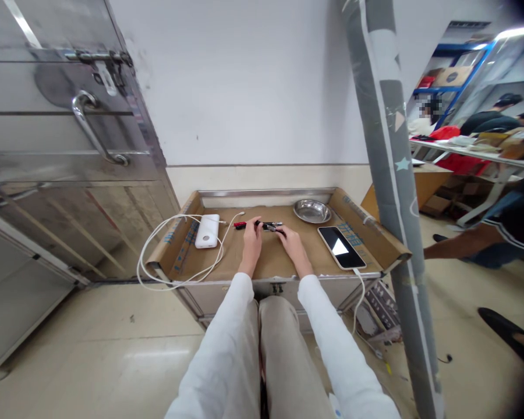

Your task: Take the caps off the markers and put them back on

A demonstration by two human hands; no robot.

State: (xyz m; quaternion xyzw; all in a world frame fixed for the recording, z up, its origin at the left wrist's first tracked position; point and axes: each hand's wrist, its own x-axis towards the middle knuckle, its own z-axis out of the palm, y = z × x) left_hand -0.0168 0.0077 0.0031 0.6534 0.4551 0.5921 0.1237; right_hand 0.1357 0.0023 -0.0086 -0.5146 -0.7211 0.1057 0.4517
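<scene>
My left hand (pixel 251 240) is closed in a pinch on a dark, slim pen (pixel 269 228) above the cardboard-lined tabletop. The other end of this pen is pinched by the fingers of my right hand (pixel 292 243). Just beyond my left fingers lies a red and black pen (pixel 240 224), partly covered by the hand. Another dark pen (pixel 274 223) shows close behind the held one; whether they touch I cannot tell. Behind my right hand stands a round metal dish (pixel 312 211). To the right a phone (pixel 342 248) lies face up with a white cable plugged in.
A white power bank (pixel 207 231) with a looped white cable (pixel 145 256) lies left, the loop hanging past the table edge. Raised cardboard sides (pixel 371 233) border the table. A grey wrapped pole (pixel 395 174) stands right. A metal door (pixel 65 116) is left; people are at the far right.
</scene>
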